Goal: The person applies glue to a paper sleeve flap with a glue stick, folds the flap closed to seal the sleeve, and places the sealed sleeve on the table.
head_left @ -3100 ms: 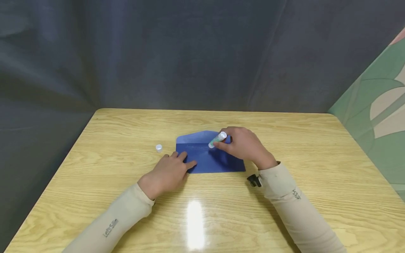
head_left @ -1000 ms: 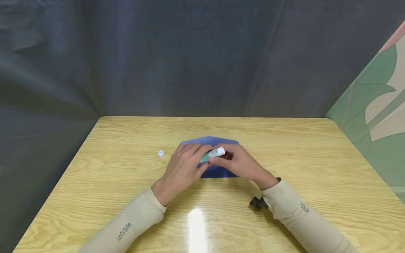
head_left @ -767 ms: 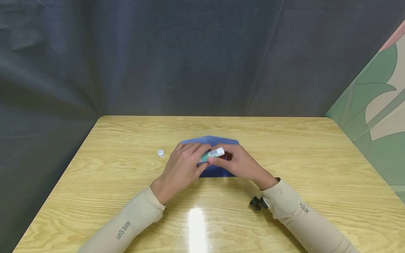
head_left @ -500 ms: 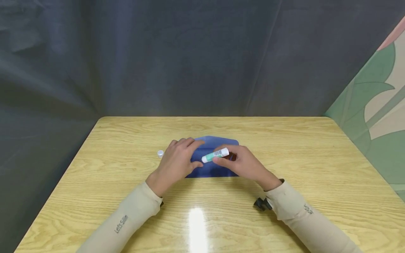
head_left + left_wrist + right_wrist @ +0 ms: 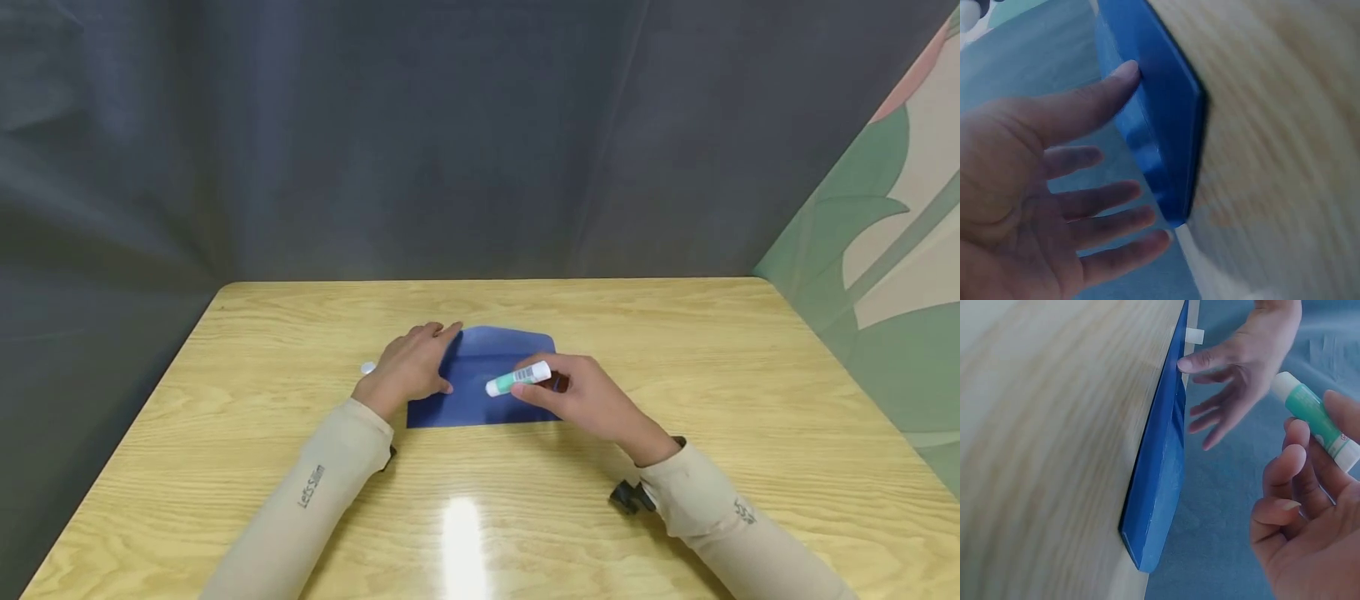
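Note:
A blue envelope (image 5: 472,392) lies on the table with its flap (image 5: 502,340) spread away from me. My right hand (image 5: 581,396) pinches a white and green glue stick (image 5: 517,378) between thumb and fingers, tilted above the envelope's right half. In the right wrist view the glue stick (image 5: 1313,411) is clear of the paper. My left hand (image 5: 408,367) hovers at the envelope's left end, fingers spread and holding nothing. Its thumb (image 5: 1094,103) is at the blue paper in the left wrist view; I cannot tell whether it touches.
The small white cap (image 5: 367,367) stands on the wooden table (image 5: 262,375), just left of my left hand and partly hidden by it. A dark curtain (image 5: 450,167) hangs behind the table's far edge. A leaf-patterned panel (image 5: 877,250) is at the right.
The glue stick was first slanted down at the envelope. Later my left hand had its fingers at the stick's lower end; it has since come off and moved left to the envelope's left end.

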Available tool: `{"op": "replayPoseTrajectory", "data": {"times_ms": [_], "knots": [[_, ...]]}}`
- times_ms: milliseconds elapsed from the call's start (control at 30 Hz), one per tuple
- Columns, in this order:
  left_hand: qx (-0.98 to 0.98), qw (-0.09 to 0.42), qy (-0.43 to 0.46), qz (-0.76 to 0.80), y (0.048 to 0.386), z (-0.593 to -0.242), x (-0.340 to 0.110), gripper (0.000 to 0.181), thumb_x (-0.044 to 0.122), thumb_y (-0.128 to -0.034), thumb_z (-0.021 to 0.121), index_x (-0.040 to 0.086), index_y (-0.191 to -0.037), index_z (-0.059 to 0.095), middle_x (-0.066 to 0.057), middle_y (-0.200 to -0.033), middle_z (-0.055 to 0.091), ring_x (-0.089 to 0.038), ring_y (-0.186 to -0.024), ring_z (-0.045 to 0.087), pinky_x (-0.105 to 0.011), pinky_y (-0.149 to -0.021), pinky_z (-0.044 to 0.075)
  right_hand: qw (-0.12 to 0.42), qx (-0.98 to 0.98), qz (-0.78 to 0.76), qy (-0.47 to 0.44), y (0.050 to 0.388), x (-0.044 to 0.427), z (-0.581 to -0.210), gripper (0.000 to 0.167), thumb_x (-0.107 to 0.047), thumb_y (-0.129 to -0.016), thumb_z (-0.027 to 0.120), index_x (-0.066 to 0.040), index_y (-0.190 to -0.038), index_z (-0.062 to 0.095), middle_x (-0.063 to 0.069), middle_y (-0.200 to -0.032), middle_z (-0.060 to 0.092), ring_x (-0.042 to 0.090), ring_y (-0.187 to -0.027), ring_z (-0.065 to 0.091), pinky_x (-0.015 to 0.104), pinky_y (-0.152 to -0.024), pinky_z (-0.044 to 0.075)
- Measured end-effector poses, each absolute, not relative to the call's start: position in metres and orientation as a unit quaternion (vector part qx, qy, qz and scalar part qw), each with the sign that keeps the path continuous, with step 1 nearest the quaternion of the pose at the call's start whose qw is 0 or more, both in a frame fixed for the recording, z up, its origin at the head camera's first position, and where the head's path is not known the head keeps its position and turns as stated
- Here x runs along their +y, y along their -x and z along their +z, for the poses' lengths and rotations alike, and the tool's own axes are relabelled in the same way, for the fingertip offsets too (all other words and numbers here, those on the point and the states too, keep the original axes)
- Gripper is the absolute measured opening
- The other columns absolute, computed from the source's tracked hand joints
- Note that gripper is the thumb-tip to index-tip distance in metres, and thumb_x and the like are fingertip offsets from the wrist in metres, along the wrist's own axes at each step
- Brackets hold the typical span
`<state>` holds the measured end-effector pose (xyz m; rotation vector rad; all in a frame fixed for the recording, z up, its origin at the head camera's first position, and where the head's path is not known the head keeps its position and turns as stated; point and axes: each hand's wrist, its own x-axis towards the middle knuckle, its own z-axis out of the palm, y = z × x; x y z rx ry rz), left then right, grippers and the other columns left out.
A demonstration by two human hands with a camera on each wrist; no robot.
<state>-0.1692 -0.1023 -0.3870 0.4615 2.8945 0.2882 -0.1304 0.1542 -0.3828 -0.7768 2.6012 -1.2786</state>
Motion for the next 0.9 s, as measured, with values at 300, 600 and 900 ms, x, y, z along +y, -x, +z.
{"op": "replayPoseTrajectory", "data": {"times_ms": [300,600,900], "knots": [[0.973,0.137,-0.158,0.098,0.172,-0.39,-0.106,0.099,0.035,-0.0858,0.078,0.027,-0.161,0.015,-0.01,-0.159,0.037,-0.032,-0.145,0.038,-0.053,-0.113,0.035,0.067,0.864,-0.419,0.271,0.13,0.153,-0.383,0.013,-0.035,-0.092,0.071,-0.027,-0.102,0.072,-0.005,-0.076,0.055,0.016,-0.059,0.046,0.023,-0.053,0.039],[0.982,0.089,-0.161,0.053,0.167,-0.391,-0.099,0.097,0.035,-0.0812,0.082,0.015,-0.158,0.027,-0.012,-0.148,0.044,-0.036,-0.134,0.045,-0.062,-0.108,0.031,0.069,0.867,-0.416,0.267,0.127,0.152,-0.38,0.013,-0.037,-0.092,0.071,-0.029,-0.102,0.072,-0.006,-0.075,0.055,0.015,-0.059,0.045,0.023,-0.054,0.038],[0.981,0.032,-0.188,0.023,0.16,-0.393,-0.094,0.073,0.026,-0.0782,0.086,0.011,-0.138,0.048,-0.012,-0.129,0.058,-0.034,-0.118,0.057,-0.059,-0.098,0.044,0.063,0.871,-0.413,0.258,0.124,0.157,-0.367,0.014,-0.036,-0.093,0.07,-0.027,-0.104,0.073,-0.003,-0.074,0.057,0.019,-0.059,0.044,0.025,-0.054,0.037]]}}
